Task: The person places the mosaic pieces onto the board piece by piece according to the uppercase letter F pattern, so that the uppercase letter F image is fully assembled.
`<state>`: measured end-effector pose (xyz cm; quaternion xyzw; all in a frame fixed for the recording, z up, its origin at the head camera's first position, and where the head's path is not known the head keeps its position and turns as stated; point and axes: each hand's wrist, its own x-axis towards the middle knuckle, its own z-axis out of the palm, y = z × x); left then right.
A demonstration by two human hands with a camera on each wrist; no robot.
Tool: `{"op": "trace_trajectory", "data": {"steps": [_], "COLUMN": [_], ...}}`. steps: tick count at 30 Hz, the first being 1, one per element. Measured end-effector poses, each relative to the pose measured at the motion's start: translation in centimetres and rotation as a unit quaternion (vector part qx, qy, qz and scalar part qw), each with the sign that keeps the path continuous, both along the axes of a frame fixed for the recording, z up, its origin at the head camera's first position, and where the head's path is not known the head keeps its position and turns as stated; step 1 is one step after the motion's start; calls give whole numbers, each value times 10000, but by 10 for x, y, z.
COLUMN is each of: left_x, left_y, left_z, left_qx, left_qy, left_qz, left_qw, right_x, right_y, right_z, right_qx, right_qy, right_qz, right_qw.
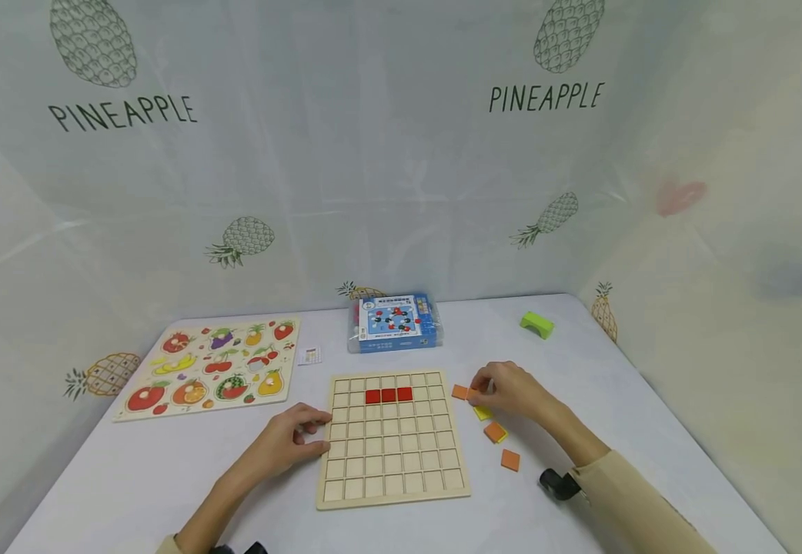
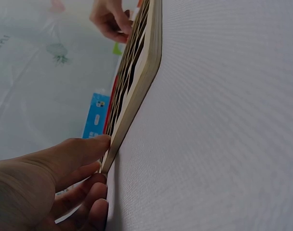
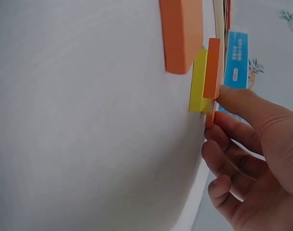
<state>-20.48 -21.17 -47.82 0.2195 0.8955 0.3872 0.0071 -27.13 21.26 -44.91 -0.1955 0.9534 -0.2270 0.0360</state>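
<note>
A wooden grid board (image 1: 392, 502) lies on the table, with three red tiles (image 1: 389, 395) side by side in one of its upper rows. My left hand (image 1: 289, 440) rests at the board's left edge, its thumb and fingertips spread apart along the rim. To the right of the board, my right hand (image 1: 512, 388) pinches an orange tile (image 3: 210, 115) between thumb and fingers, low over the table. A yellow tile (image 1: 482, 413) lies just under that hand. Nearer me, an orange tile (image 1: 494, 432) overlaps a yellow one, and another orange tile (image 1: 510, 460) lies alone.
A fruit puzzle board (image 1: 221, 371) lies at the left, a small printed card (image 1: 309, 355) beside it. Behind the grid stands a blue-and-white boxed set (image 1: 395, 323). A green arch block (image 1: 536, 325) sits at the back right. A pineapple-print sheet (image 1: 394, 154) hangs behind the table.
</note>
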Motion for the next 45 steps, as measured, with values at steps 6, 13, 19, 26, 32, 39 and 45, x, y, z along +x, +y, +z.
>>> {"op": "trace_trajectory", "data": {"steps": [6, 13, 19, 26, 32, 39, 45], "left_x": [1, 2, 0, 0, 1, 1, 1], "left_y": [0, 0, 1, 0, 1, 0, 1], "left_z": [-1, -1, 1, 1, 2, 2, 2], "left_qx": [-8, -27, 5, 9, 27, 2, 3], "left_qy": [-35, 4, 23, -39, -50, -43, -50], "left_qz": [62, 53, 71, 53, 65, 73, 69], "left_qw": [10000, 10000, 10000, 10000, 10000, 10000, 10000], "right_x": [0, 2, 0, 0, 1, 2, 1], "right_y": [-3, -2, 0, -2, -9, -25, -45], "right_z": [-1, 2, 10, 15, 17, 20, 20], "right_qx": [1, 51, -23, -66, -114, -48, -144], "right_qy": [-7, 60, 332, 445, 257, 299, 381], "right_qz": [-84, -121, 4, 322, 355, 574, 857], "right_qw": [10000, 9999, 9994, 9985, 9990, 9979, 9955]}}
